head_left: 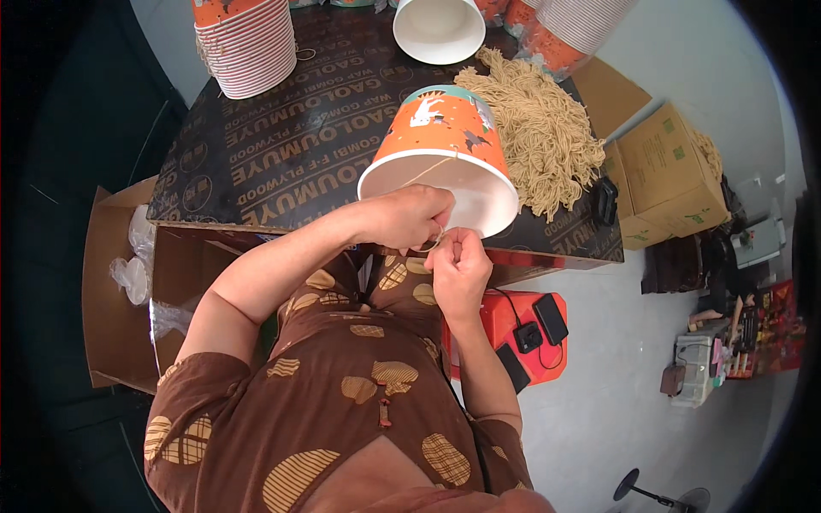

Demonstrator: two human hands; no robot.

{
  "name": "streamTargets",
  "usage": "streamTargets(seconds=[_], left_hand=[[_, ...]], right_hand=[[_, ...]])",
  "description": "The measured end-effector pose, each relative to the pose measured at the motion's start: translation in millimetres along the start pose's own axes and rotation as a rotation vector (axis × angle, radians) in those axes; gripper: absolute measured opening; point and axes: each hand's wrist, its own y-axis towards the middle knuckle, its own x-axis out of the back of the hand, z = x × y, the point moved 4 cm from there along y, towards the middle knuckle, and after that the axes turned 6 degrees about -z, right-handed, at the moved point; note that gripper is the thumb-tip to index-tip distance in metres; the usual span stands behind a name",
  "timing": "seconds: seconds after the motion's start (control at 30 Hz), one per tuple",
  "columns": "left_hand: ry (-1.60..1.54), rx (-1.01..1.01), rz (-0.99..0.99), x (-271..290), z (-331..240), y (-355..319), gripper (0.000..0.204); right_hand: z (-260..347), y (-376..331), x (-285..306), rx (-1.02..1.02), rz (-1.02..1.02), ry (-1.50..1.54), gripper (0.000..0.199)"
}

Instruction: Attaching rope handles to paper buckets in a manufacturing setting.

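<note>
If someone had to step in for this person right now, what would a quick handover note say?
Left hand: closed on the near rim of the orange paper bucket, which lies tilted on the dark plywood table, its open mouth toward the person.
Right hand: fingers pinched on a thin tan string that runs across the bucket's mouth.
Supplies: pile of tan strings just right of the bucket; stacks of buckets at the far edge.
Done: string reaches the rim.
Left: whether it is fastened cannot be told; the stacked buckets show no strings from here.
</note>
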Motion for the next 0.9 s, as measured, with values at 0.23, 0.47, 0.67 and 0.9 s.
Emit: streamTargets(seconds=[0.23,0.47,0.67,0.9], left_hand=[[-0.185,0.077,-0.003,3.4,2.7,-1.8,0.001],[-0.209,0.035,0.018,3.1,8.1,0.5,0.003],[-0.207,0.038,0.030,2.9,10.2,0.5,0.003],[-0.139,0.015,-0.013,-0.8,11.4,-2.3,0.002]], right_hand=[[-16.6,-6.1,-0.6,0.235,0.038,-0.125,0.011],[-17.7,-8.5,-2.6,0.440,0.033,-0.206,0.017],[-16.2,-9.0,-3.1,0.491,0.043,-0.240,0.018],[-16.7,-9.1,-2.0,0.403,0.056,-0.180,0.015]])
